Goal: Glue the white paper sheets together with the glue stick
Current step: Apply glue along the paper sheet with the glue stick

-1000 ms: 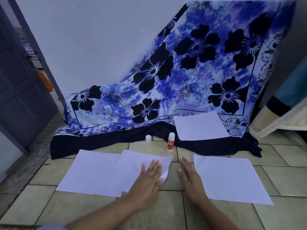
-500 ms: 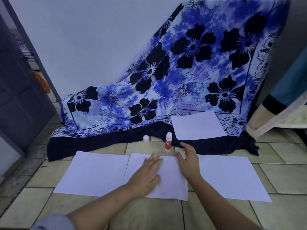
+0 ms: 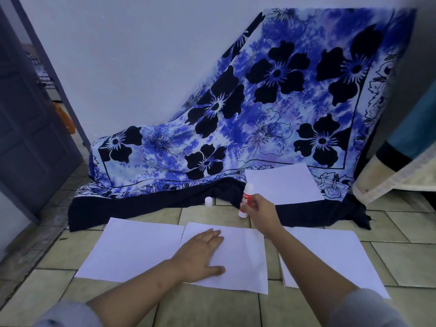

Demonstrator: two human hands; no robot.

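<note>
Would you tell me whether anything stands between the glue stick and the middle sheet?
Nothing visible does. The right hand grips the glue stick; only bare tile separates it from the middle sheet. The left hand rests on that sheet's left half, and the cap sits further left.

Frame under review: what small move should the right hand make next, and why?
Probably carry the red-and-white glue stick to the right edge of the middle white paper sheet. The right hand grips the stick, the left hand lies flat on that sheet, and the small white cap sits apart on the floor.
</note>
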